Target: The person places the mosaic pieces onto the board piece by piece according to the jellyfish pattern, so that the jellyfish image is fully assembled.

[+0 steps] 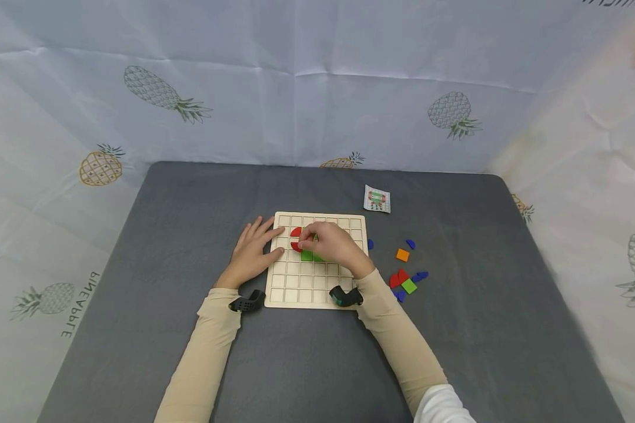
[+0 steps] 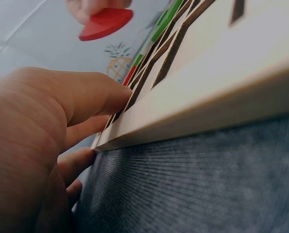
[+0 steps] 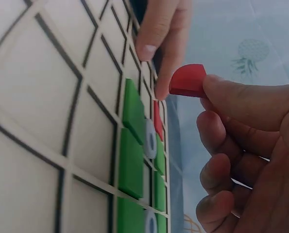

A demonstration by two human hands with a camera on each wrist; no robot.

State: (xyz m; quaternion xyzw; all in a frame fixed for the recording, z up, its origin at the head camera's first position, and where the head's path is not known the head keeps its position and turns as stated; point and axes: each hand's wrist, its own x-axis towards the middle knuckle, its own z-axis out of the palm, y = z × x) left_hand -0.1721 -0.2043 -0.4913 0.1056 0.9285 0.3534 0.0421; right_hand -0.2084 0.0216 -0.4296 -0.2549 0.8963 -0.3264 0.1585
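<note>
My right hand (image 1: 330,242) pinches a red quarter-circle block (image 3: 188,80) between thumb and fingers, held above the board in the right wrist view. Below it is the pale wooden grid board (image 1: 291,296). Set in the grid are another red block (image 1: 296,232) and several green blocks (image 3: 130,167). Beside the green ones lies a pale piece with a ring mark (image 3: 150,138). My left hand (image 1: 250,252) rests at the board's left edge, fingers spread, with thumb and fingertips touching the rim. The right hand hides part of the pattern in the head view.
Loose blocks lie right of the board: an orange square (image 1: 403,255), a green square (image 1: 409,286), red ones (image 1: 399,278) and several blue ones (image 1: 420,276). A small printed card (image 1: 377,200) lies beyond the board's far right corner. A patterned curtain (image 1: 317,111) hangs behind the grey table (image 1: 190,211).
</note>
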